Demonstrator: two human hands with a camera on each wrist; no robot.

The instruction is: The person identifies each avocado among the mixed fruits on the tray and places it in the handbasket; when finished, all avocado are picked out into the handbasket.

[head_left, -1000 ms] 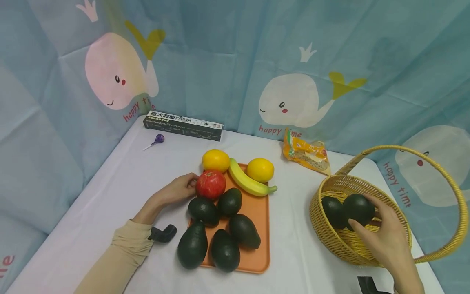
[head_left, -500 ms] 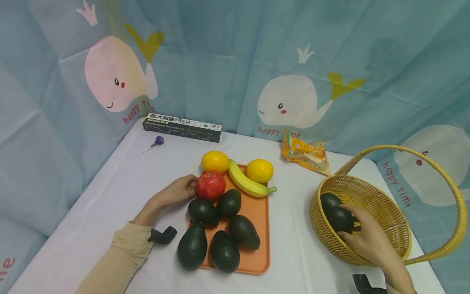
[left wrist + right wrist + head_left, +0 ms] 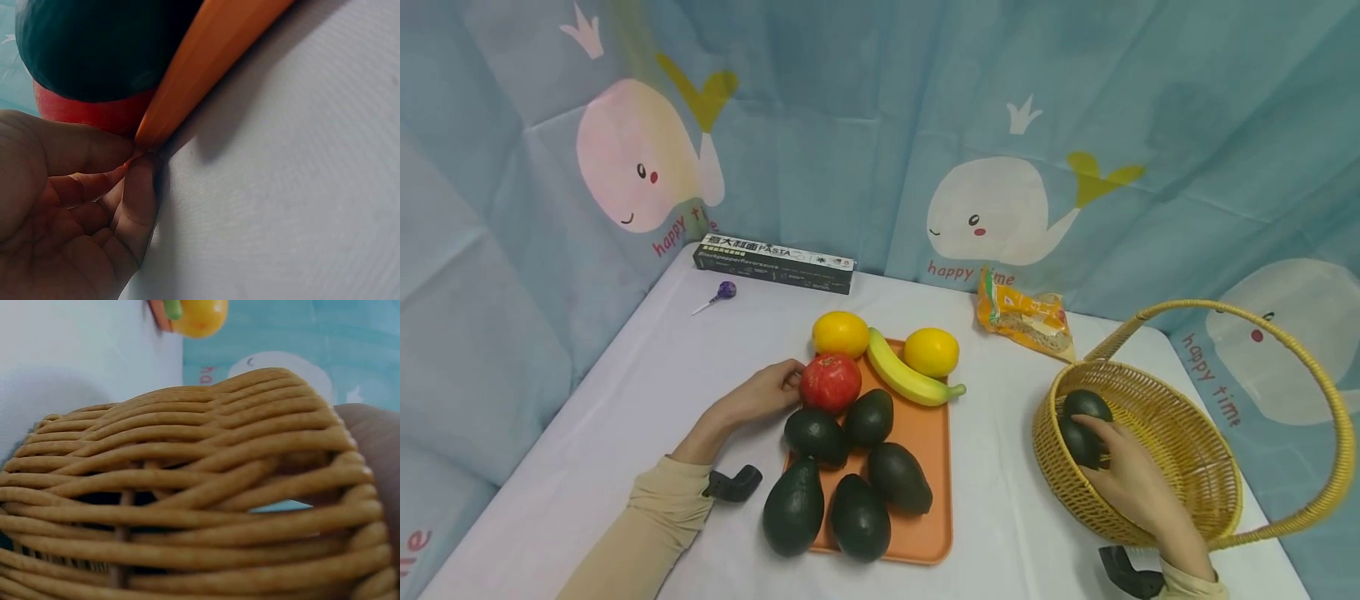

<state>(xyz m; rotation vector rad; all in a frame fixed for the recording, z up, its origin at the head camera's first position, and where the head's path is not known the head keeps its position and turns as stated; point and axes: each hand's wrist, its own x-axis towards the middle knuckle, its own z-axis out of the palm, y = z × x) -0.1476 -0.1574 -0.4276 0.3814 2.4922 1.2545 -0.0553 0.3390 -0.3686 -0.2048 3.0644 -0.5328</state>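
Note:
My left hand [image 3: 760,392] pinches the rim of the orange tray [image 3: 187,75] at its left side, right beside a red pomegranate [image 3: 831,383]. In the left wrist view, thumb and fingertips meet at the rim. Several dark green avocados [image 3: 861,517] lie on the tray's nearer half. Over at the right, my right hand [image 3: 1123,475] reaches into a yellow wicker basket [image 3: 1060,492] and grips an avocado [image 3: 1081,443] at its left inner wall. A second avocado [image 3: 1087,405] lies just behind it. In the right wrist view, the basket wall [image 3: 187,481] hides most of the hand.
Two yellow lemons [image 3: 840,335] and a banana [image 3: 910,375] lie at the tray's far end. Behind are a pasta box [image 3: 773,263], a wrapped lollipop [image 3: 726,290] and an orange food packet [image 3: 1026,317]. The basket's tall handle [image 3: 1318,367] arches toward the right.
My right hand has moved left and lower inside the basket with the avocado, bringing it against the left wall. The other avocado there now shows behind it. My left hand stays in place.

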